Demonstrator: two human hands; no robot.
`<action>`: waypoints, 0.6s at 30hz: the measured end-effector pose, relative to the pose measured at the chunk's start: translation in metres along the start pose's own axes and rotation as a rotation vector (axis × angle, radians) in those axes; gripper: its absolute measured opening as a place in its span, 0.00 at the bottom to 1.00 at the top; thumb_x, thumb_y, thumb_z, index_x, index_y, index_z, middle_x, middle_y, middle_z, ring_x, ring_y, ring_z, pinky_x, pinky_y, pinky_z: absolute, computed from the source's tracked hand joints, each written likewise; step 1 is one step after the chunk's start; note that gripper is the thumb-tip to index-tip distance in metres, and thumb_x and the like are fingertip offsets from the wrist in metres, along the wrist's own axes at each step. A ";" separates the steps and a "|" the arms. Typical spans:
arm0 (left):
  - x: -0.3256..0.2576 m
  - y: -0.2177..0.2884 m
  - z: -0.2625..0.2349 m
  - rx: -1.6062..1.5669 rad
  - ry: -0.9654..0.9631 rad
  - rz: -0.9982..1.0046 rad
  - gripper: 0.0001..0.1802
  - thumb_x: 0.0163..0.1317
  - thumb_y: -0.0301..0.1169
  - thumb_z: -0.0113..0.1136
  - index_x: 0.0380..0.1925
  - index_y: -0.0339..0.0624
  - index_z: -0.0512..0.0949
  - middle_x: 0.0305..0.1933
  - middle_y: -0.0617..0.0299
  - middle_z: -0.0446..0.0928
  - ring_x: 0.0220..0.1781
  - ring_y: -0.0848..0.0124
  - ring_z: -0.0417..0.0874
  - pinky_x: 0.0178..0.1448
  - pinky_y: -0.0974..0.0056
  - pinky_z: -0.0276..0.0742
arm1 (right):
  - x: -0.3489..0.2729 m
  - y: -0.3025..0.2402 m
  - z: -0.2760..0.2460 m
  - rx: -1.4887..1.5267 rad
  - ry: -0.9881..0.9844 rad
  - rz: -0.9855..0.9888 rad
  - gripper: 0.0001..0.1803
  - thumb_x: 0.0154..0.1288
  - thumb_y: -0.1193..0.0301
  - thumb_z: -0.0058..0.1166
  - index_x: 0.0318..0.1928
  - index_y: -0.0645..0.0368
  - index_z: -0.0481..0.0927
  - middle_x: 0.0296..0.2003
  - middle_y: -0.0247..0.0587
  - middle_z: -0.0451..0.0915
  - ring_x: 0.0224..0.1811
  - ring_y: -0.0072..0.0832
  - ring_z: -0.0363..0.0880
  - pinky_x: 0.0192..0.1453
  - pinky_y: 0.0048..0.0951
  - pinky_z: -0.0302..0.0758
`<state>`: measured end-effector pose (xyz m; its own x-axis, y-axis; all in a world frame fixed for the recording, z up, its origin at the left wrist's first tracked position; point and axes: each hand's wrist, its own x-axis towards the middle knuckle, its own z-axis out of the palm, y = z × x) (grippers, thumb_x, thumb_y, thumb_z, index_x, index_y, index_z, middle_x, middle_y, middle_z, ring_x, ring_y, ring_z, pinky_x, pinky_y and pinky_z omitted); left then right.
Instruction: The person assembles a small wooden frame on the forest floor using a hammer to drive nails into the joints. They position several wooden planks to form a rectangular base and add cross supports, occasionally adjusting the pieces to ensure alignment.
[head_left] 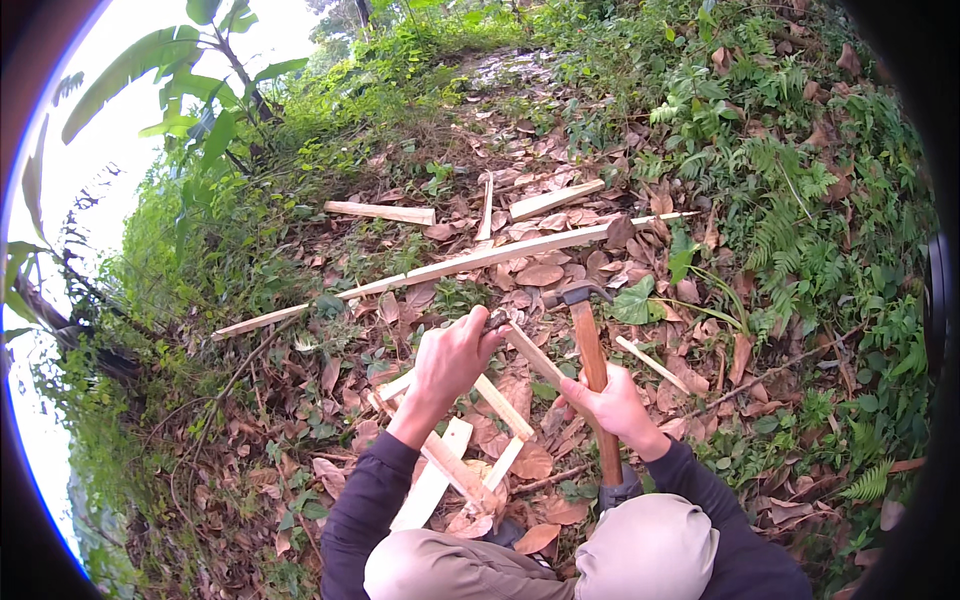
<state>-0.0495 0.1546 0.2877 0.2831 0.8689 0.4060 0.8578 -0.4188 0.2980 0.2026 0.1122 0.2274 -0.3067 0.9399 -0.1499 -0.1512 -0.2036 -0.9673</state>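
Note:
My left hand [447,365] is closed, fingers pinched around a small dark thing [495,321] at the upper end of a thin wooden strip [537,357]; what that thing is, I cannot make out. My right hand [625,408] is closed around the wooden handle of a hammer [590,345], whose metal head points up and away from me. The thumb of the same hand presses on the lower part of the strip, which slants down from left to right. Below my left hand lies a frame of nailed-looking wooden pieces [503,407], partly hidden by my wrist.
A pale board [432,490] lies under the frame by my knees. Farther off, a long wooden pole [480,258] crosses the leaf-covered ground, with short wood pieces [380,212] beyond it. A thin stick [653,364] lies at right. Ferns [790,215] and bushes border both sides.

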 end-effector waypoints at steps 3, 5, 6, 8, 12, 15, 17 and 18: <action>0.018 0.000 -0.005 0.055 -0.273 0.110 0.22 0.70 0.48 0.59 0.38 0.38 0.70 0.19 0.50 0.75 0.24 0.48 0.81 0.27 0.49 0.73 | -0.010 0.023 -0.003 -0.085 0.028 -0.020 0.17 0.69 0.69 0.66 0.32 0.57 0.68 0.30 0.36 0.81 0.38 0.28 0.88 0.39 0.27 0.82; 0.032 0.010 -0.005 0.061 -0.471 0.185 0.29 0.66 0.57 0.60 0.37 0.39 0.68 0.17 0.50 0.73 0.23 0.47 0.81 0.27 0.49 0.74 | -0.010 0.032 -0.008 -0.109 0.070 -0.074 0.17 0.68 0.71 0.66 0.31 0.56 0.67 0.36 0.43 0.84 0.44 0.29 0.88 0.40 0.27 0.82; 0.035 0.012 0.002 0.075 -0.517 0.284 0.34 0.61 0.62 0.63 0.37 0.39 0.68 0.17 0.50 0.74 0.22 0.47 0.81 0.26 0.48 0.74 | -0.006 0.035 -0.008 0.031 0.082 -0.125 0.17 0.68 0.72 0.65 0.31 0.56 0.66 0.40 0.47 0.85 0.46 0.29 0.87 0.41 0.28 0.83; 0.038 0.015 0.014 0.110 -0.650 0.392 0.38 0.56 0.66 0.64 0.35 0.38 0.69 0.16 0.51 0.75 0.22 0.47 0.82 0.25 0.49 0.75 | 0.003 0.025 0.002 0.326 0.063 -0.112 0.18 0.67 0.78 0.64 0.31 0.56 0.64 0.54 0.61 0.82 0.48 0.30 0.86 0.46 0.33 0.87; 0.050 0.021 0.054 0.146 -0.763 0.566 0.39 0.53 0.68 0.65 0.31 0.38 0.71 0.16 0.53 0.76 0.22 0.49 0.83 0.25 0.51 0.77 | 0.010 0.024 -0.013 0.237 0.068 -0.170 0.20 0.62 0.81 0.68 0.32 0.56 0.65 0.54 0.55 0.80 0.49 0.28 0.85 0.48 0.32 0.87; 0.056 0.029 0.079 0.091 -0.726 0.582 0.39 0.52 0.68 0.65 0.30 0.39 0.72 0.16 0.53 0.76 0.22 0.49 0.83 0.26 0.51 0.77 | 0.010 0.043 -0.026 -0.056 0.177 -0.161 0.23 0.56 0.79 0.74 0.30 0.55 0.66 0.35 0.33 0.78 0.47 0.22 0.82 0.46 0.28 0.84; 0.049 0.033 0.096 0.022 -0.737 0.612 0.39 0.52 0.69 0.65 0.30 0.39 0.73 0.16 0.53 0.76 0.22 0.50 0.83 0.26 0.51 0.77 | 0.011 0.052 -0.029 0.037 0.238 -0.188 0.23 0.56 0.80 0.73 0.30 0.54 0.65 0.31 0.28 0.74 0.44 0.20 0.81 0.43 0.27 0.83; 0.047 0.034 0.105 -0.014 -0.743 0.625 0.39 0.51 0.69 0.66 0.30 0.39 0.73 0.16 0.53 0.76 0.22 0.51 0.83 0.26 0.51 0.78 | 0.011 0.056 -0.030 0.083 0.267 -0.201 0.23 0.56 0.81 0.73 0.29 0.54 0.65 0.30 0.26 0.72 0.43 0.19 0.81 0.42 0.26 0.82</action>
<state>0.0374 0.2087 0.2262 0.8889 0.4317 -0.1532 0.4568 -0.8605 0.2256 0.2194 0.1194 0.1653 -0.0078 0.9998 -0.0165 -0.2629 -0.0180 -0.9647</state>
